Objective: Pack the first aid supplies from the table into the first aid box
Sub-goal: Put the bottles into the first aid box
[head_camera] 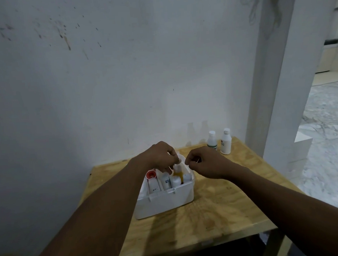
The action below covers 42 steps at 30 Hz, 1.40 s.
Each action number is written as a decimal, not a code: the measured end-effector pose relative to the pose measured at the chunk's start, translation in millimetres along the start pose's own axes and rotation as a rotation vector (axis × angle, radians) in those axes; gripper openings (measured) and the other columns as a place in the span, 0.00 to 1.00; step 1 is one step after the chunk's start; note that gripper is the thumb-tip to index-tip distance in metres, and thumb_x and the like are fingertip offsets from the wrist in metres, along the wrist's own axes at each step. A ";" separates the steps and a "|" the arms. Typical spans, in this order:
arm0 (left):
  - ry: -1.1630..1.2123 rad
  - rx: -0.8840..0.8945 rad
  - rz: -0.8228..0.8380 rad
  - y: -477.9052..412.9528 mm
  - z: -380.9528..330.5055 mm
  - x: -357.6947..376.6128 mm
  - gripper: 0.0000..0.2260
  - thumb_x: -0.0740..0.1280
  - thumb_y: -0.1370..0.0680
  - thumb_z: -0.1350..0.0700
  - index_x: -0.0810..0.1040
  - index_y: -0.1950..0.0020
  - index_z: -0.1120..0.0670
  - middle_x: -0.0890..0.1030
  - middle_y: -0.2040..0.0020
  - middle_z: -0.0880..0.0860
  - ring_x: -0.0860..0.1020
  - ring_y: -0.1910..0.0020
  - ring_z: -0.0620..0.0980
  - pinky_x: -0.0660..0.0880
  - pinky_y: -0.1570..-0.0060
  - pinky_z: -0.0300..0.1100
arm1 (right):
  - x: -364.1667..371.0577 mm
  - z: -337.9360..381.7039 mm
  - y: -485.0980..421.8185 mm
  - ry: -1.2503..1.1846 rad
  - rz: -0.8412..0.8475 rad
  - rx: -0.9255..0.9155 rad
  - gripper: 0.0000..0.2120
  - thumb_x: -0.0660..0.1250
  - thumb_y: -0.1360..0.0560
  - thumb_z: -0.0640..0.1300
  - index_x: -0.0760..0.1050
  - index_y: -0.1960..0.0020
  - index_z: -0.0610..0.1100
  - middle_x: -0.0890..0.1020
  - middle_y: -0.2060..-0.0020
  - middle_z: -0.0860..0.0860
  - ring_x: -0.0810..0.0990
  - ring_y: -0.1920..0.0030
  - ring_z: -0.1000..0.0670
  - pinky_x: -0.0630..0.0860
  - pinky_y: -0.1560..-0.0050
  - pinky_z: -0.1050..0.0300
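A white first aid box (166,203) stands open on the wooden table (223,207). Several bottles stand upright inside it, among them one with a red cap (151,174) at the left and a yellow bottle (178,173) with a white cap. My left hand (161,155) hovers over the box, its fingertips pinched on the yellow bottle's cap. My right hand (203,162) is curled at the box's far right rim, fingers closed with nothing visible in them. Two white bottles (212,140) (225,141) stand on the table's far right corner.
A white wall runs behind the table, close to the box. A white pillar (275,83) rises at the table's right, with a marble floor (325,139) beyond it. Bare wood lies in front of the box and to its right.
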<state>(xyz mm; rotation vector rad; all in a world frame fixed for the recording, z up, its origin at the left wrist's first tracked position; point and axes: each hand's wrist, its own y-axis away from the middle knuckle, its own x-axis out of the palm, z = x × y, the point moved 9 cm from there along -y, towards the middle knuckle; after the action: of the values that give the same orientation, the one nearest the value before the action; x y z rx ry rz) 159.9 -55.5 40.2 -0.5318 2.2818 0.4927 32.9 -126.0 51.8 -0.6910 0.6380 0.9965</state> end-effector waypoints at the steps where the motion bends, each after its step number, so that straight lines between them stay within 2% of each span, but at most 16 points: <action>1: -0.002 -0.006 -0.002 -1.2 -0.4 -0.1 0.07 0.72 0.22 0.55 0.83 0.50 0.58 0.86 0.56 0.56 0.87 0.62 0.51 0.83 0.62 0.40 | -4.0 -0.8 -1.3 0.000 -0.023 0.003 0.08 0.65 0.26 0.43 0.83 0.52 0.44 0.85 0.58 0.53 0.82 0.58 0.55 0.80 0.53 0.58; 5: -0.011 -0.006 -0.029 -10.9 0.5 -4.3 0.11 0.72 0.22 0.50 0.83 0.50 0.58 0.87 0.57 0.56 0.86 0.63 0.52 0.82 0.64 0.39 | -27.9 -14.4 -10.5 0.016 -0.146 0.041 0.07 0.66 0.25 0.42 0.82 0.53 0.44 0.82 0.63 0.55 0.80 0.61 0.57 0.76 0.59 0.63; 8: -0.035 0.029 -0.063 -24.9 -4.3 -11.6 0.12 0.72 0.22 0.48 0.83 0.51 0.58 0.87 0.57 0.56 0.85 0.64 0.51 0.82 0.64 0.40 | -52.8 -36.5 -20.6 0.043 -0.268 0.103 0.07 0.66 0.26 0.43 0.82 0.53 0.44 0.82 0.63 0.54 0.79 0.62 0.58 0.73 0.59 0.61; 11: -0.062 0.082 -0.094 -42.2 -17.4 -14.7 0.11 0.71 0.22 0.49 0.82 0.53 0.57 0.86 0.57 0.57 0.84 0.64 0.50 0.81 0.64 0.41 | -76.4 -70.4 -31.0 0.036 -0.367 0.222 0.07 0.66 0.27 0.43 0.80 0.51 0.45 0.82 0.60 0.51 0.79 0.59 0.53 0.73 0.56 0.57; 14: -0.101 0.133 -0.130 -64.1 -33.3 -11.0 0.09 0.71 0.23 0.50 0.83 0.53 0.55 0.85 0.58 0.54 0.83 0.63 0.48 0.77 0.65 0.37 | -93.8 -102.9 -41.8 0.104 -0.441 0.300 0.10 0.67 0.27 0.46 0.78 0.46 0.46 0.81 0.52 0.48 0.77 0.54 0.49 0.72 0.53 0.55; 17: -0.142 0.185 -0.155 -88.4 -51.9 -1.4 0.09 0.73 0.25 0.50 0.83 0.47 0.53 0.83 0.53 0.51 0.81 0.55 0.48 0.73 0.61 0.34 | -103.5 -133.5 -50.0 0.175 -0.463 0.390 0.18 0.67 0.27 0.47 0.73 0.37 0.46 0.76 0.43 0.43 0.77 0.46 0.44 0.74 0.48 0.51; 21: -0.246 0.262 -0.103 -123.0 -77.8 26.1 0.23 0.72 0.24 0.51 0.74 0.30 0.50 0.77 0.35 0.54 0.76 0.37 0.52 0.73 0.42 0.42 | -98.2 -173.8 -58.9 0.258 -0.343 0.490 0.27 0.67 0.27 0.48 0.66 0.29 0.49 0.71 0.34 0.41 0.72 0.36 0.37 0.73 0.39 0.43; 23: -0.311 0.309 -0.076 -140.0 -89.5 41.4 0.28 0.72 0.23 0.52 0.68 0.24 0.50 0.73 0.28 0.55 0.72 0.30 0.55 0.71 0.34 0.47 | -92.3 -185.8 -62.4 0.258 -0.301 0.476 0.27 0.67 0.26 0.47 0.66 0.29 0.49 0.72 0.34 0.40 0.73 0.37 0.37 0.74 0.40 0.44; 25: -0.366 0.334 -0.042 -155.1 -97.0 56.3 0.31 0.71 0.23 0.52 0.65 0.22 0.48 0.69 0.25 0.55 0.69 0.28 0.56 0.69 0.32 0.49 | -90.5 -189.5 -65.6 0.252 -0.308 0.427 0.24 0.68 0.26 0.46 0.68 0.31 0.47 0.75 0.38 0.41 0.76 0.43 0.41 0.76 0.47 0.49; 27: -0.416 0.351 -0.025 -166.6 -101.3 67.3 0.29 0.71 0.23 0.51 0.66 0.23 0.48 0.70 0.25 0.54 0.70 0.29 0.56 0.70 0.33 0.50 | -91.8 -187.4 -67.7 0.244 -0.334 0.377 0.19 0.69 0.25 0.44 0.70 0.36 0.46 0.79 0.44 0.42 0.77 0.52 0.45 0.74 0.55 0.54; 29: -0.462 0.369 -0.030 -172.8 -105.4 72.6 0.25 0.71 0.23 0.53 0.71 0.27 0.49 0.74 0.28 0.53 0.73 0.33 0.55 0.73 0.35 0.50 | -92.9 -184.5 -68.0 0.255 -0.350 0.345 0.15 0.69 0.25 0.44 0.72 0.40 0.45 0.81 0.48 0.43 0.76 0.56 0.47 0.73 0.58 0.56; 32: -0.502 0.399 -0.102 -171.8 -111.6 68.2 0.18 0.72 0.25 0.54 0.78 0.35 0.51 0.79 0.37 0.54 0.78 0.43 0.54 0.78 0.43 0.50 | -94.7 -179.2 -63.6 0.269 -0.370 0.310 0.13 0.69 0.24 0.45 0.74 0.41 0.44 0.82 0.50 0.43 0.79 0.56 0.46 0.72 0.58 0.56; 34: -0.507 0.407 -0.138 -165.7 -112.8 61.7 0.15 0.72 0.25 0.54 0.80 0.39 0.53 0.81 0.41 0.54 0.80 0.46 0.54 0.79 0.47 0.48 | -95.4 -174.6 -59.0 0.279 -0.386 0.276 0.12 0.68 0.24 0.45 0.76 0.42 0.42 0.83 0.49 0.43 0.81 0.54 0.45 0.71 0.57 0.57; 42: -0.439 0.359 -0.251 -107.4 -106.5 -16.8 0.17 0.74 0.26 0.48 0.82 0.42 0.56 0.82 0.42 0.54 0.79 0.44 0.54 0.77 0.45 0.46 | -111.6 -102.2 -50.5 0.205 -0.544 0.104 0.09 0.65 0.23 0.43 0.79 0.46 0.41 0.84 0.53 0.45 0.78 0.57 0.49 0.68 0.58 0.59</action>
<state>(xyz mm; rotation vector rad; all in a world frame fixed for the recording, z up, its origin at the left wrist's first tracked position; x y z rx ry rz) 164.7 -194.3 102.5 -0.4651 1.7958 0.0581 16.8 -281.6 83.2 -0.8231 0.6277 0.3907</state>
